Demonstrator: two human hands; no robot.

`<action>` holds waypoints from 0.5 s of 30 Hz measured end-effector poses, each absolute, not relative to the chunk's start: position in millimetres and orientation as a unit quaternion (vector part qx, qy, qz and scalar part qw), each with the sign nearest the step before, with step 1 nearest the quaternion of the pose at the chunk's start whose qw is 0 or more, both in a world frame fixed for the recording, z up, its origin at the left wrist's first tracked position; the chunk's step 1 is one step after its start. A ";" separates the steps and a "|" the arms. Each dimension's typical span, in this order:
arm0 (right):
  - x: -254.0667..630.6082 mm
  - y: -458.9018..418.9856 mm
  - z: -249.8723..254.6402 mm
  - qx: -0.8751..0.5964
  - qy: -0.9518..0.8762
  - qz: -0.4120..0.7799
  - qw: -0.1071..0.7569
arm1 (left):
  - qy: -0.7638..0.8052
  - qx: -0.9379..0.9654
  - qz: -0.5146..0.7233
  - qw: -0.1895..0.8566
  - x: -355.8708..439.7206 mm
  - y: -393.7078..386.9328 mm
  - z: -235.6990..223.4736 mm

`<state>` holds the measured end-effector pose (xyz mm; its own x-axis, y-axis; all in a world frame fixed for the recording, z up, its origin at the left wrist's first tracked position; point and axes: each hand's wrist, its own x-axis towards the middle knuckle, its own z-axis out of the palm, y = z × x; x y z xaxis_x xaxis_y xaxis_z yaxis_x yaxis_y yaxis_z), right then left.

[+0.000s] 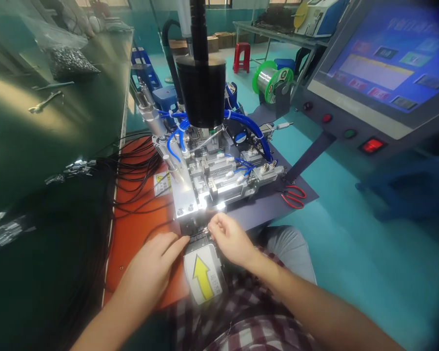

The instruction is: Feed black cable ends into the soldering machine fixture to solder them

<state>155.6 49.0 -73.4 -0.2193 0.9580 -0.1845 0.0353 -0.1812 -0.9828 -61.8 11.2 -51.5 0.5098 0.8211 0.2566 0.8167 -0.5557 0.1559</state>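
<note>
In front of me stands a bench-top machine (219, 178) with metal slides, small cylinders and blue air tubes. At its near end is a small metal fixture (199, 236), just above a white plate (204, 278) bearing a yellow arrow. My left hand (149, 261) lies palm down at the fixture's left side, thumb and forefinger apart, one fingertip at its edge; its other fingers are partly hidden. My right hand (230, 239) is closed in a pinch at the fixture's right side. Whatever sits between those fingertips is too small to name.
Black cables (139, 170) spread over the orange base (131, 263) at left. Red-handled snips (294, 196) lie on the machine plate's right corner. A solder wire spool (272, 80) stands behind. A black nozzle (201, 92) hangs overhead; a touchscreen panel (384, 68) is at right. Small metal parts (78, 167) lie on the dark table.
</note>
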 end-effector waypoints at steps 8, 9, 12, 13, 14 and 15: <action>153.4 51.5 -80.6 -0.494 -0.485 0.617 0.375 | 0.414 0.900 0.132 -0.014 -49.5 28.2 -42.4; 153.6 51.6 -80.7 -0.491 -0.483 0.620 0.376 | 0.407 0.904 0.134 -0.013 -48.5 30.3 -42.9; 154.7 51.3 -79.9 -0.485 -0.481 0.628 0.374 | 0.392 0.908 0.147 -0.014 -49.2 33.4 -46.3; 155.0 51.0 -79.7 -0.484 -0.480 0.630 0.372 | 0.388 0.909 0.151 -0.015 -50.4 33.4 -47.7; 155.2 50.6 -79.5 -0.483 -0.479 0.632 0.372 | 0.384 0.910 0.155 -0.015 -51.6 33.1 -49.0; 155.2 50.2 -79.5 -0.484 -0.478 0.632 0.372 | 0.381 0.911 0.158 -0.015 -52.9 32.7 -50.3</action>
